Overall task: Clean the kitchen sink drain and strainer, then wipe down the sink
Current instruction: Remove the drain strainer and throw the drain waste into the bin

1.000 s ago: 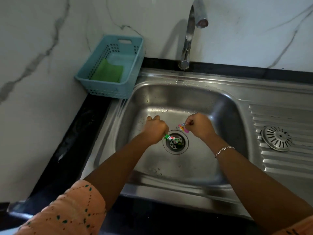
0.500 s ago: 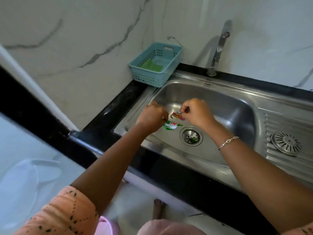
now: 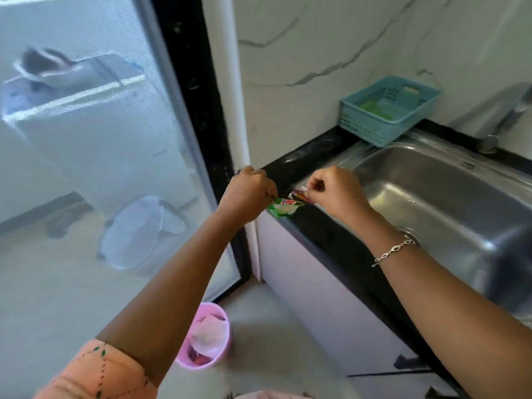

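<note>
Pink bin: set on the floor, below the left forearm, nearer than both hands.
Left hand: curled round a green wrapper, held past the counter's edge.
Right hand: a small scrap is pinched, just beside the wrapper.
Sink: lies to the right, beyond.

A crumpled green-and-white plastic wrapper is showing red print beside a small red-and-white wrapper scrap. A teal perforated plastic basket is framing a flat green pad. Grey veins are running across the white marble wall, and pale flecks are speckling the black stone counter. A round pink plastic bin is showing white and red inside. The peach fabric sleeve is displaying dashed dark diamond lines and small green leaf marks.
</note>
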The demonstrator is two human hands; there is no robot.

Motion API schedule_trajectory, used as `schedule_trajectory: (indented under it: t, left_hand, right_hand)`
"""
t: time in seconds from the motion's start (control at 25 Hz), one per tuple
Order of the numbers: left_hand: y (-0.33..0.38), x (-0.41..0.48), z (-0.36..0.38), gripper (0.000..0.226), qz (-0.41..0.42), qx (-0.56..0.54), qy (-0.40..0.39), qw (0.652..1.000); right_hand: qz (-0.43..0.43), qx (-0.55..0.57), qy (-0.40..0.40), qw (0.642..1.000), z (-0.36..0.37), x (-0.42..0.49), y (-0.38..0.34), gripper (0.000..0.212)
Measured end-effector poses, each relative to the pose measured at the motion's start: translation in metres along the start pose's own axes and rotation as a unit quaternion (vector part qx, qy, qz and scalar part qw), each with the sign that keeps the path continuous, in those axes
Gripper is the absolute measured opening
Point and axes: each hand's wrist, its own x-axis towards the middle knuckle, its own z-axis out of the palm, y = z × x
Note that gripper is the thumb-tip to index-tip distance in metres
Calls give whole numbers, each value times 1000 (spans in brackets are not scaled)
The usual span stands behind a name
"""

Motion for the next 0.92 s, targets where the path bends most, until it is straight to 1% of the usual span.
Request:
schedule_trajectory:
  t: [0.2,0.4,0.56,0.68,0.8,0.92]
  left_hand:
    - [-75,-62,-2,19,-90,-3,-19,996]
    - [-152,-121,28,18,-152,9,-65,986]
    - [-207,-163,76,17,-183,27,-130,974]
    - [-234,-185,116,18,-203,34,-174,963]
    - [-259,-203,167,21,-239,22,-203,949]
    - [-276,-218,227,23,-278,2,-227,933]
  right_hand:
    - [-35,34,-59,997,71,6,-56,12]
    - [-20,49,-122,991,154,-5,-102,10]
    - [11,29,-201,979,232,-24,-122,14]
    - [25,8,-238,971,287,-40,-122,13]
    - [29,-12,-270,962,347,-58,-113,13]
    - [30,-21,-313,949,409,-78,-91,20]
